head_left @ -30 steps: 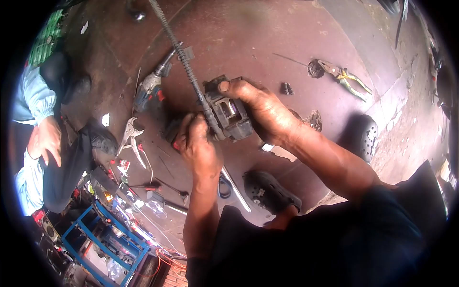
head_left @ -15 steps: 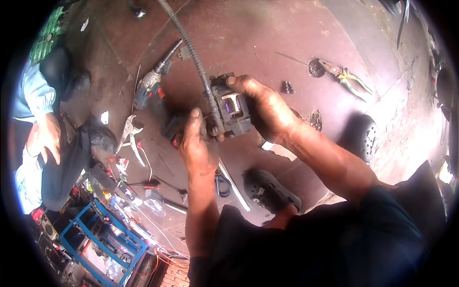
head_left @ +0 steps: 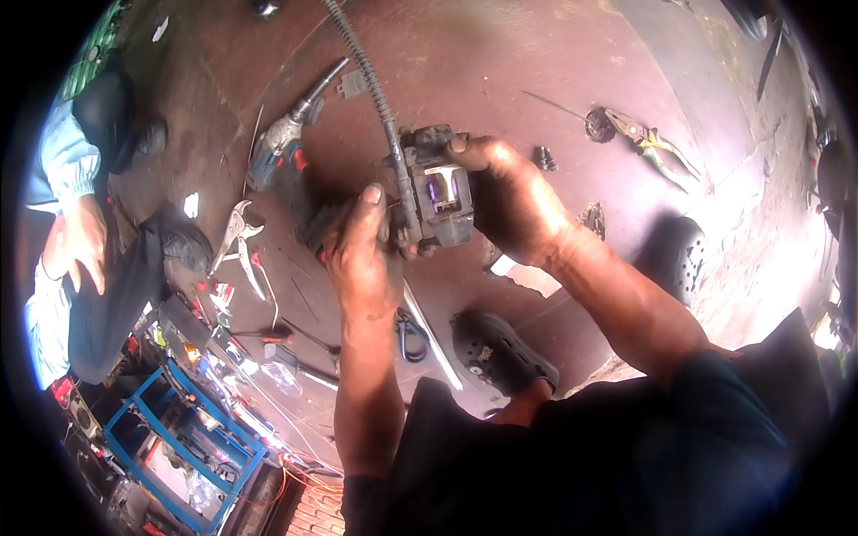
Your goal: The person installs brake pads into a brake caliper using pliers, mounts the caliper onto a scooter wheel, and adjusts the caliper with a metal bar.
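A dark, dirty metal block like a brake caliper [head_left: 444,192] is held up over the reddish floor, a shiny part showing in its opening. A hose wrapped in a spiral [head_left: 375,98] runs from it to the top edge. My right hand [head_left: 514,201] grips the block's right side, thumb on its upper corner. My left hand [head_left: 362,259] is at its lower left, thumb raised and fingers curled under the block's near end; the fingertips are partly hidden. Behind the left hand lies a dark object with a little red, too shadowed to make out.
A power tool [head_left: 282,143] and locking pliers [head_left: 237,248] lie left, green-handled pliers [head_left: 651,143] right. Small dark parts [head_left: 544,159] lie near the right hand. Another person's hand [head_left: 85,237] is far left. A blue frame [head_left: 165,435] stands among clutter lower left.
The block and both hands have shifted slightly up and right, and the block's opening faces the camera more squarely. My left thumb has lifted from its bent position and now points up.
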Tool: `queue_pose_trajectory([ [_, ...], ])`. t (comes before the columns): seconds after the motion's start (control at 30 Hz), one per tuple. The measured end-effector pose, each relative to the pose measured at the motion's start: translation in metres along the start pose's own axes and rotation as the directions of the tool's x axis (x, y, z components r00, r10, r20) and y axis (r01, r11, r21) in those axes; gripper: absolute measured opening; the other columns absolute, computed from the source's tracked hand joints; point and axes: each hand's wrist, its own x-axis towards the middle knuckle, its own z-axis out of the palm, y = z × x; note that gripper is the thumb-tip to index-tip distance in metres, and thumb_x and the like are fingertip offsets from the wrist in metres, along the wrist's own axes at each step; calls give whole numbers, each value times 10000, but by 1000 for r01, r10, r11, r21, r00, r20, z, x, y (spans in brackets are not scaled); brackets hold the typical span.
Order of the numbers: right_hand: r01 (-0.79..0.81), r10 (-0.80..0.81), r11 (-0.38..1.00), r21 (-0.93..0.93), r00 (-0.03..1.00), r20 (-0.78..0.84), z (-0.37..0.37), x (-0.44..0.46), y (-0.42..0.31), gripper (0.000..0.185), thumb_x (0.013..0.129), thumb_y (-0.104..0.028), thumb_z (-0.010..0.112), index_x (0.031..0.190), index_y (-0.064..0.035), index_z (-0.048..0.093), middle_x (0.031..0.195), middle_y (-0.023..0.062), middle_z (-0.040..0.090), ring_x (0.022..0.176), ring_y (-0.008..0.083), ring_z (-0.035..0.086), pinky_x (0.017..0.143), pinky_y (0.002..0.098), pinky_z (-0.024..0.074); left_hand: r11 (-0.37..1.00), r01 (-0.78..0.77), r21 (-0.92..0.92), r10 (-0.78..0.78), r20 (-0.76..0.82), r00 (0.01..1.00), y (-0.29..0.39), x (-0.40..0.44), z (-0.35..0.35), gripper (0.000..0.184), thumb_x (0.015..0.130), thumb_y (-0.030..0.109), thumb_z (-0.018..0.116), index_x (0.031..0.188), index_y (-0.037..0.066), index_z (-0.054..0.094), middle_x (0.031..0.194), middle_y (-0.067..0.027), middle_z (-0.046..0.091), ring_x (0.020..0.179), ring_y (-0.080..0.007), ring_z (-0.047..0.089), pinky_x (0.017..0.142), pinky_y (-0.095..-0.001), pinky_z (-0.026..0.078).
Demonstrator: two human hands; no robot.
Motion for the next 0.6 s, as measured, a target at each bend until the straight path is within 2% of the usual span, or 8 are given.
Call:
queue_pose_trajectory([
  [0.1, -1, 4, 999, -41, 998, 60, -7, -3, -2, 649, 854, -379, 629, 1361, -5, 473, 1228, 141, 612, 1126, 284, 577, 1010, 468, 434, 992, 40, 119, -42, 16, 999, 2, 0, -9, 306, 948, 325, 590, 1043, 36, 623, 884, -79, 654, 678, -170, 608, 507, -311, 447],
  [0.2, 4, 5, 996, -92, 995, 98, -11, -7, -5, 729, 819, -339, 658, 1417, 4, 419, 1272, 151, 590, 1165, 294, 559, 1049, 489, 408, 994, -11, 111, 17, -52, 999, 7, -1, 2, 342, 956, 312, 616, 828, -4, 623, 640, -77, 565, 478, -157, 500, 443, -297, 445],
  [0.27, -16, 26, 995, -99, 994, 105, -16, -6, -1, 734, 810, -289, 661, 1428, 8, 400, 1285, 156, 575, 1187, 290, 540, 1069, 485, 390, 992, -6, 122, 6, -5, 1000, 8, 1, -1, 338, 953, 310, 618, 817, 0, 617, 632, -70, 551, 480, -154, 500, 443, -303, 448],
  [0.37, 35, -31, 989, -140, 999, 37, -13, -9, -3, 587, 868, -266, 639, 1350, 25, 469, 1226, 155, 616, 1155, 286, 578, 1039, 478, 417, 990, -12, 141, 8, 32, 999, 8, 3, -3, 337, 947, 308, 624, 796, 6, 603, 628, -66, 540, 480, -153, 499, 444, -308, 450],
  [0.6, 19, -16, 994, -106, 1000, 27, -10, -10, -4, 618, 861, -252, 656, 1370, 33, 450, 1234, 154, 605, 1149, 277, 572, 1033, 469, 425, 991, -18, 135, 9, 71, 997, 5, 2, -6, 332, 943, 293, 623, 764, 17, 583, 610, -58, 516, 481, -160, 504, 455, -307, 451],
])
